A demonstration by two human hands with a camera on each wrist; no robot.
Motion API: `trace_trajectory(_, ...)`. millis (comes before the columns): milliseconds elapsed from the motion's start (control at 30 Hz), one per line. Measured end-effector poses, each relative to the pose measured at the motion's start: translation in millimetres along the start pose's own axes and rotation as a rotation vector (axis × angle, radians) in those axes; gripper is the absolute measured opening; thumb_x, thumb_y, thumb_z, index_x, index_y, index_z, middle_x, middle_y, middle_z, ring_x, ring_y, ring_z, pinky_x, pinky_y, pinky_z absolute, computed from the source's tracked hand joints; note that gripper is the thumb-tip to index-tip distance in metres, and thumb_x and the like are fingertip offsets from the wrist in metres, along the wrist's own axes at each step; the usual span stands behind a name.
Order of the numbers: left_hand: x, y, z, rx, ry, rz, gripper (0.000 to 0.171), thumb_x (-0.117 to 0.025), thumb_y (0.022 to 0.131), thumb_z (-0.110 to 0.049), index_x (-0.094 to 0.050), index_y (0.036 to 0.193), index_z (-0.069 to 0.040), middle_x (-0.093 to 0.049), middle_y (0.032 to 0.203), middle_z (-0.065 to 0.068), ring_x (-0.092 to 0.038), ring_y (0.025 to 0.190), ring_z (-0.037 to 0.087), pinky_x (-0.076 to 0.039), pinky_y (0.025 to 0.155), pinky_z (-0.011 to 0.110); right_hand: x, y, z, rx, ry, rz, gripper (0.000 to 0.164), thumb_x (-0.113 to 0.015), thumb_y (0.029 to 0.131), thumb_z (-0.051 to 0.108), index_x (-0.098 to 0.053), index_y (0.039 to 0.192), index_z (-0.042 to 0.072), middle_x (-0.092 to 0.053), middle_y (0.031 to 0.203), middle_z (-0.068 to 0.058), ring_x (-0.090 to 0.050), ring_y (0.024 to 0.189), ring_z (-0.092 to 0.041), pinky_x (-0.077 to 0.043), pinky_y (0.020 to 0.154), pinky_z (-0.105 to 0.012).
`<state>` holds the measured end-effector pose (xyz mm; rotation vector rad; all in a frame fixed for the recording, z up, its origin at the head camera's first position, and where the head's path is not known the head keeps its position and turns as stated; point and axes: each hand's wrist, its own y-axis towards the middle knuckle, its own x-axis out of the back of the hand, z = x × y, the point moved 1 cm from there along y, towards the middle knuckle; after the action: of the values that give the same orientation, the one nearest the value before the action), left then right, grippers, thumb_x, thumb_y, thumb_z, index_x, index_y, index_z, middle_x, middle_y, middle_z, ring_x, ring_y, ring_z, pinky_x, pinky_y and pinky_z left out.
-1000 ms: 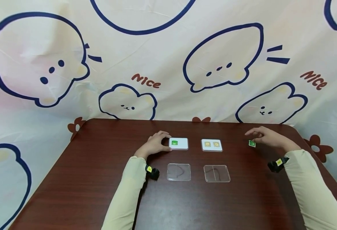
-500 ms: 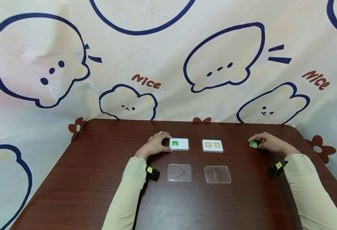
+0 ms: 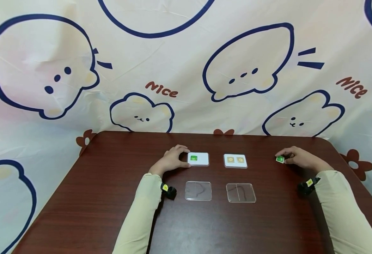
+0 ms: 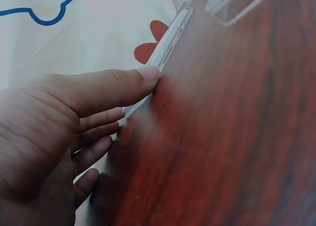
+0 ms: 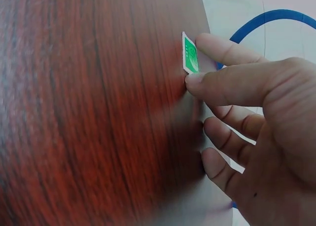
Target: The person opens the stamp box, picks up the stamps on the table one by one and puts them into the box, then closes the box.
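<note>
Cloth [image 3: 186, 67] with blue-outlined animals hangs behind the dark brown tabletop [image 3: 93, 211], which spreads beneath everything I handle. My left sleeve [image 3: 139, 211] and right sleeve [image 3: 347, 204] reach in over it from the near side. My left hand [image 3: 171, 158] grips the left end of the left white case [image 3: 202, 159], thumb and fingers on opposite edges; my right hand [image 3: 301, 157], well apart, pinches the loose green stamp [image 3: 280, 159] between thumb and forefinger. Nearer to me lie the left clear tray [image 3: 198, 191] and the right clear tray [image 3: 241, 193], a line running across the latter. Beyond them, the right white case [image 3: 235, 165] sits beside the left one, bearing two yellowish squares [image 3: 230, 159]. A green square [image 3: 193, 158] shows on the left case. My pinched stamp is tilted at the tabletop's right side; whether it touches the wood I cannot tell.
</note>
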<state>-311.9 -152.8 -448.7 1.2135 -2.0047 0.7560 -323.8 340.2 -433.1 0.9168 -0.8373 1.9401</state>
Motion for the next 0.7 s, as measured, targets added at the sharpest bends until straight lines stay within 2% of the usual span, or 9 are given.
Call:
trace_trajectory(233,0.4,-0.6,-0.4,-0.003,0.004,-0.004,0.061,-0.075,0.083,-0.032,-0.053,0.137,-0.013,-0.039,0.15,0.005,-0.033,0.141,0.028,-0.022,0.113,0.051,0.2,-0.4,4.4,-0.018,0.008,0.008,0.032,-0.06,0.087,0.001,-0.066,0.118,0.002,-0.062,0.12,-0.021,-0.051,0.098,-0.023,-0.045,0.081,-0.036)
trace_trajectory(700,0.0,-1.1,0.8,-0.004,-0.004,-0.011,0.06,-0.076,0.083,-0.033,-0.054,0.136,-0.015,-0.039,0.15,0.003,-0.032,0.142,0.027,-0.022,0.114,0.05,1.2,3.2,10.0,-0.02,0.014,0.012,0.035,-0.063,0.087,0.003,-0.064,0.122,0.0,-0.063,0.115,-0.018,-0.048,0.092,-0.02,-0.043,0.078,-0.032)
